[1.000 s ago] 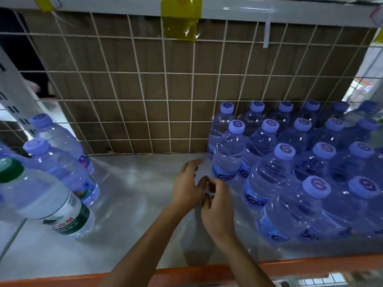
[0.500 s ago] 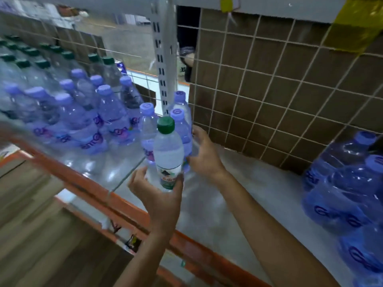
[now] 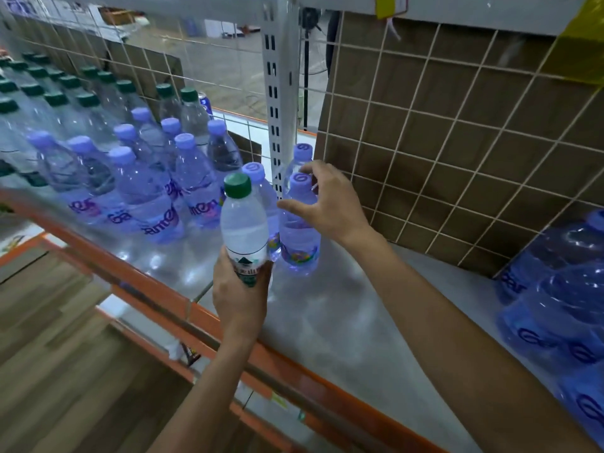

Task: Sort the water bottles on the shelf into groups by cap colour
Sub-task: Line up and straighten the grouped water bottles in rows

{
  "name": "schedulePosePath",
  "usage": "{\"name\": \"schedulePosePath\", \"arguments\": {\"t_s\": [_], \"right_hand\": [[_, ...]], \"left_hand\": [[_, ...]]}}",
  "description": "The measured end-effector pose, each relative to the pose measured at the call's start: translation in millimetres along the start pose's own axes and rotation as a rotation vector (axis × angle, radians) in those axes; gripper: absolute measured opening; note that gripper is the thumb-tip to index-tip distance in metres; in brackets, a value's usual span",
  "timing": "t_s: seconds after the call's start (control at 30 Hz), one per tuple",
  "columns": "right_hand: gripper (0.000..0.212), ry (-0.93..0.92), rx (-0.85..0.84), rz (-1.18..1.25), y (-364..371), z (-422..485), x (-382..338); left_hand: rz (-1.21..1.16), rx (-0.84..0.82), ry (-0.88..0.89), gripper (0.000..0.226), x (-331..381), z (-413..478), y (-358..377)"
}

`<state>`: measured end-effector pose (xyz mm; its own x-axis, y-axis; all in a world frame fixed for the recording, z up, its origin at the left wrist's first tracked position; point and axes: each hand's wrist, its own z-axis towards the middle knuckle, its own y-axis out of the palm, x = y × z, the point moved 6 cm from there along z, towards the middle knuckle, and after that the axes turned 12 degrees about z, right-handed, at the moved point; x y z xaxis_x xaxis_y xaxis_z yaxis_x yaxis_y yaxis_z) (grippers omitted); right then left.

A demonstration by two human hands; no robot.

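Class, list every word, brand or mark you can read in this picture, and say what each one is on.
"ante", cut off at both ends: on a purple-capped bottle in the left group.
A "G"-like mark: on a purple cap.
Print on the green-capped bottle in the left hand: too blurred to read.

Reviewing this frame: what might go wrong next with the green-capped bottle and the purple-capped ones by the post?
1. The left hand grips the green-capped bottle low, near its base and close to the shelf's front edge, so it may tilt or slip off.
2. The right hand spreads its fingers at three purple-capped bottles packed together; moving one may topple its neighbours.
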<state>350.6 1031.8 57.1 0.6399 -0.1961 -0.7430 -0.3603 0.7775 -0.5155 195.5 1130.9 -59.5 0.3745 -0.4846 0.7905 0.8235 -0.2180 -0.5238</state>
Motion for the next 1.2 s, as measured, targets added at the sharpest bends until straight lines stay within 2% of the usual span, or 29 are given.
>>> {"name": "schedulePosePath", "arguments": {"t_s": [0.13,0.23,0.27,0.3,0.37,0.47,0.53,0.7,0.8,0.93,1.03,1.2], "right_hand": [[0.042,0.039,-0.058,-0.164,-8.2,8.5,-5.3],[0.033,0.076,-0.123,-0.168,-28.9,2.8,-7.7],[0.032,0.093,-0.148,-0.168,-36.5,-1.2,-7.7],[0.030,0.106,-0.178,-0.180,-43.8,-5.8,-8.3],[0.026,0.118,-0.246,-0.232,-58.0,-16.7,-12.4],[0.026,0.161,-0.342,-0.291,-83.0,-36.5,-19.7],[0.028,0.217,-0.378,-0.313,-104.8,-52.3,-20.6],[0.027,0.369,-0.411,-0.392,-159.9,-94.0,-20.5],[0.028,0.422,-0.381,-0.464,-191.1,-118.0,-22.2],[0.027,0.518,-0.329,-0.535,-227.9,-148.9,-18.9],[0.027,0.595,-0.307,-0.563,-247.4,-170.5,-13.2],[0.030,0.648,-0.290,-0.621,-260.8,-191.3,-7.4]], "left_hand": [[-0.023,0.150,0.158,0.077,23.8,-16.9,-13.5],[-0.062,0.322,0.478,0.057,44.9,-35.5,-21.7],[-0.063,0.328,0.573,0.050,50.0,-42.0,-17.8],[-0.057,0.281,0.637,0.047,53.3,-47.1,-9.2],[-0.041,0.043,0.641,0.054,55.3,-54.0,20.4],[-0.006,-0.399,0.406,0.081,46.7,-63.8,74.2],[-0.002,-0.597,0.354,0.087,50.4,-73.9,102.8],[-0.157,-0.903,0.529,0.072,100.8,-124.5,141.5],[-0.230,-1.000,0.558,0.070,130.9,-155.5,153.0],[-0.248,-1.068,0.693,0.073,160.6,-188.1,165.1],[-0.247,-1.081,0.759,0.076,173.8,-212.5,172.3],[-0.263,-1.065,0.739,0.075,178.9,-232.7,178.7]]}}
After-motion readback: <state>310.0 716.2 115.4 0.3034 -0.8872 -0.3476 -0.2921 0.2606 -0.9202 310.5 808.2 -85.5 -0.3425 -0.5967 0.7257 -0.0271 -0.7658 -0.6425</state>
